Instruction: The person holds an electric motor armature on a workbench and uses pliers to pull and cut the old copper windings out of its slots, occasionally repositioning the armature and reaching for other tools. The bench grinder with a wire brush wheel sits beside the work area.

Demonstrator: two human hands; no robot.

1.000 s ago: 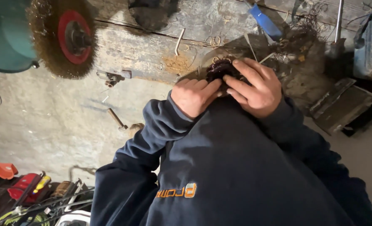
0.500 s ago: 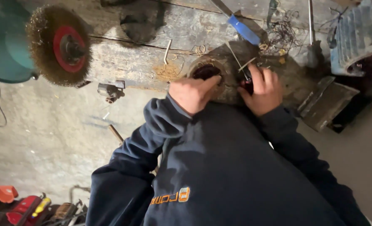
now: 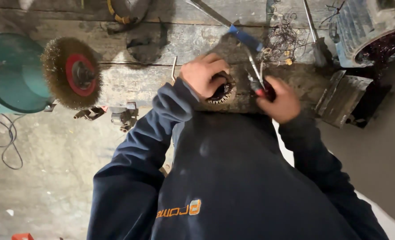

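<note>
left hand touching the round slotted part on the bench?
Touching. Head view: left hand lies over the round slotted part, fingers on its rim.

Left hand (image 3: 204,74) rests on round slotted stator core (image 3: 219,92) on wooden worktop (image 3: 153,80); right hand (image 3: 278,98) grips red-handled pliers (image 3: 256,80).

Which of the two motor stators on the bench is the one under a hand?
The small round stator at the bench edge, gripped by the left hand. The other, the big finned stator with dark red windings at far right, lies untouched.
</note>
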